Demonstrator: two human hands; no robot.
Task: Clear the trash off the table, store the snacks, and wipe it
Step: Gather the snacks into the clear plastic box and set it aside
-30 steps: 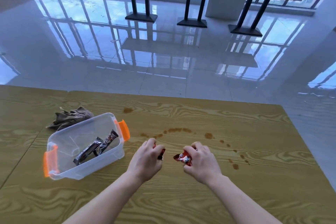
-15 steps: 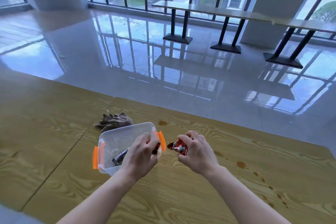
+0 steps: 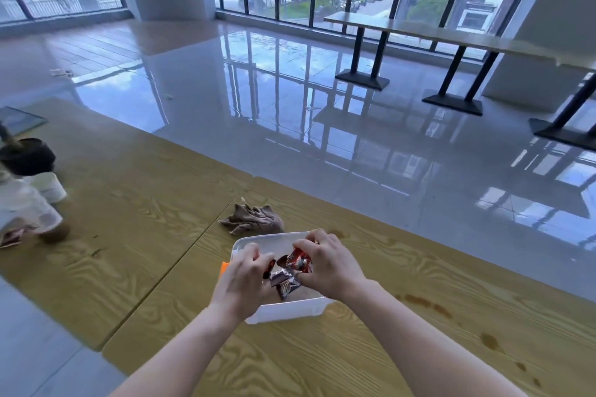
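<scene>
Snack storage, head view. Both hands are over an open clear storage box (image 3: 285, 313), which sits on the wooden surface (image 3: 354, 351) directly beneath them, with its near wall just ahead of the wrists. The right hand (image 3: 329, 267) pinches a red snack packet (image 3: 298, 259) between thumb and curled fingers, above the box interior. The left hand (image 3: 245, 280) is curled round a second wrapped snack (image 3: 269, 267); only a dark-and-red end shows past the fingers. Dark wrapped bars (image 3: 283, 285) lie inside the box, below and between the two hands. An orange latch (image 3: 224, 267) shows at the box end just outside the left hand.

The step in hand appears to be storing the snacks, at the point of release. The next move calls for both hands to loosen over the opening so that the pieces drop inside the walls and not onto the rim. No lid shows.

Just past the far rim of the box, beyond the hands, lies a crumpled brown cloth (image 3: 254, 222), apart from both hands. Brown spill stains (image 3: 419, 300) mark the surface to the right of the right forearm, so the wiping seems not yet done. Well to the left of the left hand stand blurred cups (image 3: 27, 156), probably trash left to clear.
</scene>
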